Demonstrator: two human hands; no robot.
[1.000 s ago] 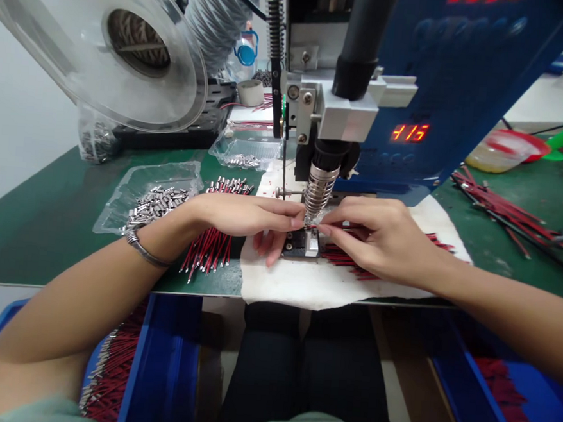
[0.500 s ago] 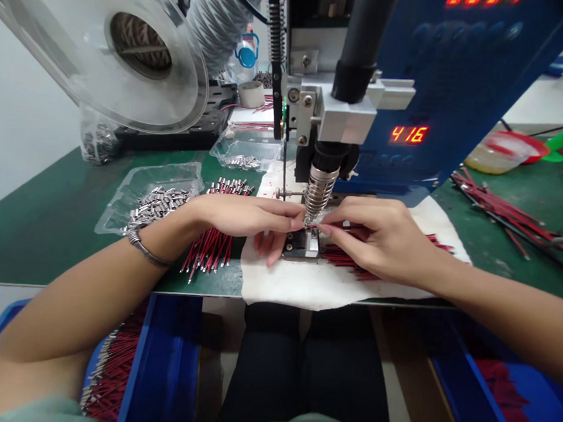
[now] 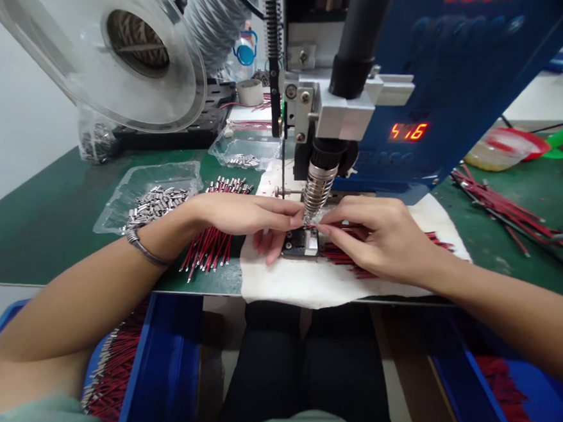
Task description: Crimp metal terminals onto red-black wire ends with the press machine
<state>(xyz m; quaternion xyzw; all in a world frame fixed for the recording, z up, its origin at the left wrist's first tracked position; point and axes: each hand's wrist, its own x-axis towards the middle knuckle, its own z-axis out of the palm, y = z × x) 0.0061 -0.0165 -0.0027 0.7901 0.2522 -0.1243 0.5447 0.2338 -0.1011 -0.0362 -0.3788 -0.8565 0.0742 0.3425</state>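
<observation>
Under the tip of the soldering iron [image 3: 319, 188], my two hands meet fingertip to fingertip over a small metal fixture [image 3: 311, 242]. My left hand [image 3: 257, 216] pinches with thumb and forefinger at the left of the tip; what sits between them is too small to make out. From the right, my right hand [image 3: 374, 233] pinches a thin red wire [image 3: 312, 226] whose end reaches the iron tip. Beneath that hand lie red and black wires [image 3: 340, 257] on a white cloth [image 3: 286, 288]. A bundle of red wires with metal ends [image 3: 214, 245] lies beside my left wrist.
A clear tray of small metal parts [image 3: 159, 205] stands left, with another clear tray [image 3: 244, 157] behind. The blue soldering machine [image 3: 444, 87] rises close in front. A clear reel [image 3: 80, 49] hangs upper left. Blue bins [image 3: 168, 357] with wires sit below the table edge.
Both hands keep the same pinch at the iron tip with hardly any movement. The whole view has shifted very slightly.
</observation>
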